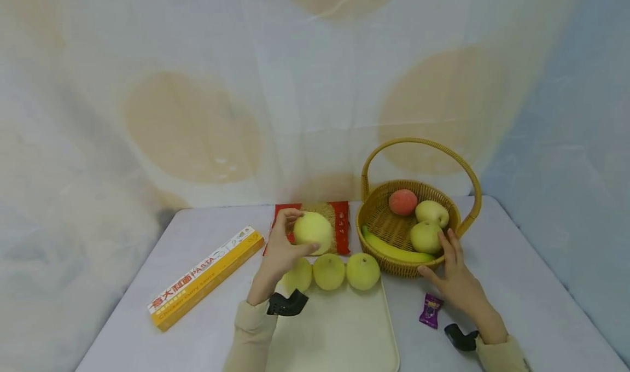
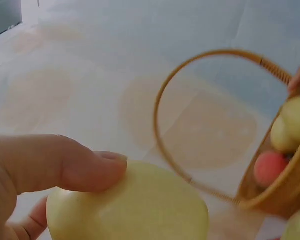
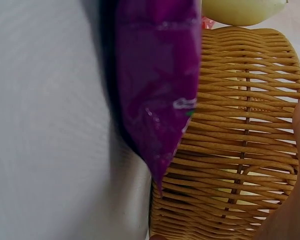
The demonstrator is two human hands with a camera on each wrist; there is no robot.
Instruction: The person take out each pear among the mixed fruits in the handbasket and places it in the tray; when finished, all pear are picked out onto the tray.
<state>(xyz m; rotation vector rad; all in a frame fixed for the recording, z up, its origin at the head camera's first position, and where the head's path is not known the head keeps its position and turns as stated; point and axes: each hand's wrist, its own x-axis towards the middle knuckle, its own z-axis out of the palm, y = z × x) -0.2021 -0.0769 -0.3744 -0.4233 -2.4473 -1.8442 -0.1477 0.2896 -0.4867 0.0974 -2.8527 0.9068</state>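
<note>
My left hand (image 1: pixel 283 246) grips a round, pale yellow-green, apple-like fruit (image 1: pixel 313 232) between thumb and fingers, above the far end of a cream tray (image 1: pixel 334 328). In the left wrist view the thumb (image 2: pixel 90 167) lies across the fruit's top. Similar fruits (image 1: pixel 328 272) sit in a row on the tray below. At the near right of a wicker basket (image 1: pixel 394 267), my right hand (image 1: pixel 460 282) has its fingers spread, fingertips right at the rim beside a yellow-green fruit (image 1: pixel 426 237). The basket also holds a red peach-like fruit (image 1: pixel 402 202), another yellow-green fruit (image 1: pixel 432 213) and a banana (image 1: pixel 394 249).
A small purple wrapped candy (image 1: pixel 431 311) lies in front of the basket, large in the right wrist view. Behind the tray is a red-edged noodle packet (image 1: pixel 342 227). A yellow-and-white pasta box (image 1: pixel 206 278) lies slanted at left. The basket's tall handle (image 1: pixel 418 140) arches upward.
</note>
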